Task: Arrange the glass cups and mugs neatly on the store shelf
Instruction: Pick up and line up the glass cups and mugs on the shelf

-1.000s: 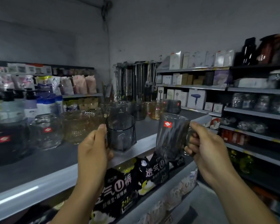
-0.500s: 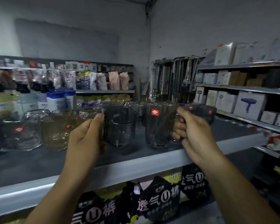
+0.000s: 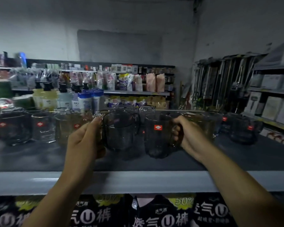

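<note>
Head view, left hand (image 3: 84, 141): is gripping the near side of the smoky grey mug (image 3: 120, 130), thumb up by the rim; the other fingers are hiding behind the hand.
Right hand (image 3: 187, 136): is clenching its fingers through the handle of the ribbed mug (image 3: 157, 138) with the red label.
Mugs from the fingers: each body is sitting inward of its holding fingers, so the pair is standing between the two hands; touching or just apart cannot be told.
Long axis: both are standing upright, mouths up.
Shelf (image 3: 138, 181): whether the bases are resting on it or hanging just above is not showing.
Nearer hand: each is already holding its own mug.
Outward of the left fingers: an amber cup (image 3: 66, 128) is standing just beside the knuckles, then a clear glass (image 3: 43, 128).
Outward of the right fingers: an amber mug (image 3: 202, 126) is crowding the knuckles; a dark mug (image 3: 243, 130) is standing well apart.
In the way: probably those amber neighbours, which the knuckles could knock while the mugs are being set down.
</note>
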